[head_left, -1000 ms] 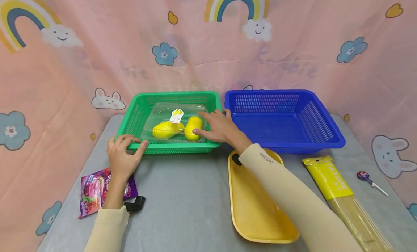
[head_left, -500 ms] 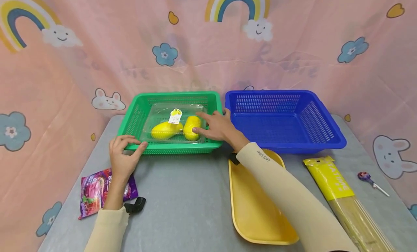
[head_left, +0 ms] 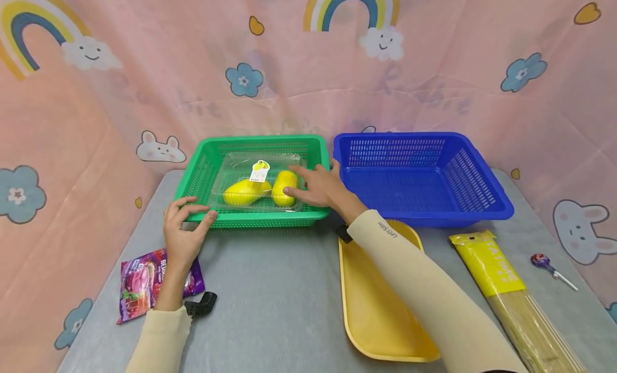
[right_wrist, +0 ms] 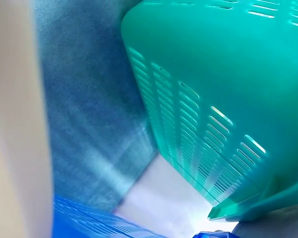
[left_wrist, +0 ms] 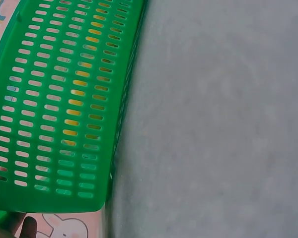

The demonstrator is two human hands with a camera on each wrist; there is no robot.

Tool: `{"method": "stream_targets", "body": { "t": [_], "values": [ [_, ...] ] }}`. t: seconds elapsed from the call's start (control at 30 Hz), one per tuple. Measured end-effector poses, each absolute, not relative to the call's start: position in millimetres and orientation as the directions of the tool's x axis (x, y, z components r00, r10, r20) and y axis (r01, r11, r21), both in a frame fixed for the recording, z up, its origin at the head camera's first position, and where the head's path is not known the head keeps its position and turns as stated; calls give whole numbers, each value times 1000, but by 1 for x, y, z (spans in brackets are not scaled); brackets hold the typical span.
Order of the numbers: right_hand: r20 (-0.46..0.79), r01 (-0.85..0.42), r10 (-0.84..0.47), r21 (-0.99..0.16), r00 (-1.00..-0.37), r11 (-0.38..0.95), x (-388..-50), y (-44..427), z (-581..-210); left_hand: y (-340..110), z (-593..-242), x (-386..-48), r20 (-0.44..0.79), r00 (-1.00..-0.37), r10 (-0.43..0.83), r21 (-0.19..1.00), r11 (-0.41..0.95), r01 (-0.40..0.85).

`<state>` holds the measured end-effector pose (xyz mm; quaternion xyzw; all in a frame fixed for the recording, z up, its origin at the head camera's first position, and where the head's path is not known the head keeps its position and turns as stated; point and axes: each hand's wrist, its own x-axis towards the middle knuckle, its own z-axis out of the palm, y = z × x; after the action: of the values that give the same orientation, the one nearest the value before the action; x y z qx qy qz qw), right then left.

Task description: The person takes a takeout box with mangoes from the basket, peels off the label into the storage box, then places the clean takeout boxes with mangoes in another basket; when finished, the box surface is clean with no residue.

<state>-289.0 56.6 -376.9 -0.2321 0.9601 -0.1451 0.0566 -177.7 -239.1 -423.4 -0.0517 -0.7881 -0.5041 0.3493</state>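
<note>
In the head view, a clear plastic box point(head_left: 236, 169) with a white label and two yellow, mango-like fruits point(head_left: 247, 192) lies inside the green basket point(head_left: 260, 216). My left hand point(head_left: 183, 233) holds the basket's near left corner, its thumb along the front rim and its fingers over the corner. Across the basket's right rim lies my right hand point(head_left: 324, 186), thumb and forefinger stretched over the right end of the box. Whether they press on it cannot be told. The left wrist view shows the slotted green basket wall point(left_wrist: 54, 99); the right wrist view shows another wall point(right_wrist: 198, 124).
A blue basket point(head_left: 424, 217) stands right of the green one. A yellow tray point(head_left: 376, 308) lies partly under the right forearm. Farther right are a yellow-topped pack of noodle-like sticks point(head_left: 501, 276) and a lollipop point(head_left: 543, 261). A purple candy bag point(head_left: 140, 287) lies beside the left forearm.
The clear box has shifted very slightly left in the green basket, with my right hand following. My left fingers have spread a little at the corner. Everything else looks the same.
</note>
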Motion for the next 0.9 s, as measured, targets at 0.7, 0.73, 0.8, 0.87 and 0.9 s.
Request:
{"method": "stream_targets", "body": {
  "t": [0.7,0.73,0.8,0.87,0.9],
  "values": [
    [-81,-374,-433,-380,-898,846,-290,51,-369,-278,-451,-190,425,-855,-298,811,546,213],
    [-79,-369,-433,-401,-898,838,-290,51,-369,-278,-451,-190,418,-858,-299,813,544,206],
    [-69,-362,-432,-438,-899,823,-290,52,-369,-277,-451,-190,404,-864,-301,820,538,197],
    [-50,-360,-432,-471,-900,805,-290,53,-369,-277,-451,-190,391,-869,-304,829,528,188],
    [-40,-360,-431,-485,-901,797,-290,53,-370,-276,-451,-190,385,-871,-307,833,522,184]
  ]
}}
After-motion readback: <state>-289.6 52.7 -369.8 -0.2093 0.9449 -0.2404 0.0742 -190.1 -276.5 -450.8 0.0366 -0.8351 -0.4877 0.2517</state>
